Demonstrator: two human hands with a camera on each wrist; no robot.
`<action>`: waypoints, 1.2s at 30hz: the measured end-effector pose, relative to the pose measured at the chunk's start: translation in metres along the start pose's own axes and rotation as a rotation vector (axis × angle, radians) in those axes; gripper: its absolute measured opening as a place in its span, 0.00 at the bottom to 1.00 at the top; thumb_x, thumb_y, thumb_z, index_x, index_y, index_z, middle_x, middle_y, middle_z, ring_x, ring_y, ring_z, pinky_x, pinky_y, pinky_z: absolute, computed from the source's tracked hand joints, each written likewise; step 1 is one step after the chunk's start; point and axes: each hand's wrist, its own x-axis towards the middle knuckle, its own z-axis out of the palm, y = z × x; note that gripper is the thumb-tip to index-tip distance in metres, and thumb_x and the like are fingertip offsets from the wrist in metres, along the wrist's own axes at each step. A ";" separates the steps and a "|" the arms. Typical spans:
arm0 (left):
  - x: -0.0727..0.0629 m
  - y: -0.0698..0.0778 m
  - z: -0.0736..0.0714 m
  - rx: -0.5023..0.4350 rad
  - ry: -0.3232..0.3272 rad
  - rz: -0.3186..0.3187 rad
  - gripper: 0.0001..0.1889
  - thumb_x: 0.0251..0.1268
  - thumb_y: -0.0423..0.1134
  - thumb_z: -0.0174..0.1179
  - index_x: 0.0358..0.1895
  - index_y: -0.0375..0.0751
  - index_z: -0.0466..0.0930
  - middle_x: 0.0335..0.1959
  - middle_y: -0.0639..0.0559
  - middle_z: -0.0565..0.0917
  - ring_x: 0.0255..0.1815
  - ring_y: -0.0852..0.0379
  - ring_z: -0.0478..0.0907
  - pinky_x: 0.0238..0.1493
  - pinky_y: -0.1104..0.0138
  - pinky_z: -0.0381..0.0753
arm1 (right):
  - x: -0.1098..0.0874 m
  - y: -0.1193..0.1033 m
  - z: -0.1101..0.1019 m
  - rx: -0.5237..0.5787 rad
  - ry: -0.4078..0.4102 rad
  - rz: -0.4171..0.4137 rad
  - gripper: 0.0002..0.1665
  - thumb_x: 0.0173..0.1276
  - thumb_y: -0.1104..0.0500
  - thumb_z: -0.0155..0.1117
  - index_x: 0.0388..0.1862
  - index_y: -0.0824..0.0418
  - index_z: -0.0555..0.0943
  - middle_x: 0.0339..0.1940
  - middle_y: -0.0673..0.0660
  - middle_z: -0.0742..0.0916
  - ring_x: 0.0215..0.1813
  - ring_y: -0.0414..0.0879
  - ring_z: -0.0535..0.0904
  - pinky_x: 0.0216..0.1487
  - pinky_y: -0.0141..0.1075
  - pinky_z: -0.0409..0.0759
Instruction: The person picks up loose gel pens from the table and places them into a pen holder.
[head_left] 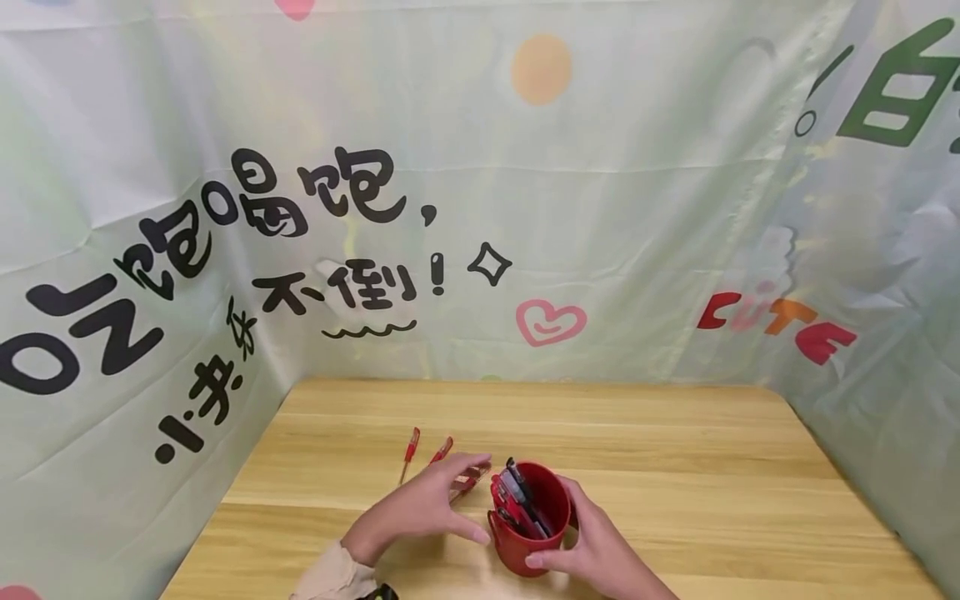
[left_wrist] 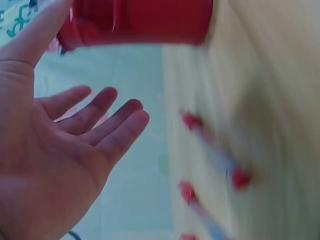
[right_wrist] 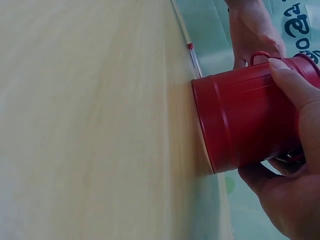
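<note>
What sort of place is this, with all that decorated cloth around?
Perhaps a small curtained-off desk booth, though its exact use is unclear. Printed cloth hangings rise behind and at both sides of a pale wood-look table, and a red cup of pens suggests a desk.

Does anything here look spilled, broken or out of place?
Only mildly: slender red-and-clear pens lie loose on the light wooden table beside the red cylindrical cup, while other pens lean inside it. I see nothing spilled or broken.
</note>
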 end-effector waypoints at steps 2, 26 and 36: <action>-0.004 -0.004 -0.009 0.024 0.020 -0.016 0.50 0.54 0.50 0.80 0.79 0.44 0.63 0.76 0.43 0.72 0.73 0.40 0.73 0.73 0.46 0.77 | 0.000 0.000 0.000 -0.001 0.000 0.006 0.56 0.53 0.44 0.85 0.77 0.48 0.64 0.72 0.53 0.78 0.73 0.56 0.74 0.62 0.41 0.87; 0.008 -0.060 -0.049 0.695 0.435 -0.283 0.21 0.61 0.30 0.68 0.57 0.25 0.81 0.50 0.32 0.84 0.44 0.43 0.84 0.44 0.54 0.88 | -0.001 -0.001 0.002 0.023 -0.003 -0.006 0.56 0.53 0.45 0.85 0.77 0.48 0.64 0.73 0.53 0.78 0.73 0.57 0.73 0.62 0.42 0.87; 0.018 -0.066 -0.046 0.661 0.410 -0.324 0.16 0.58 0.25 0.63 0.21 0.43 0.68 0.21 0.52 0.67 0.22 0.58 0.62 0.19 0.69 0.61 | 0.000 -0.001 0.001 0.029 0.001 0.001 0.56 0.53 0.45 0.85 0.76 0.47 0.64 0.72 0.52 0.79 0.74 0.57 0.73 0.65 0.48 0.85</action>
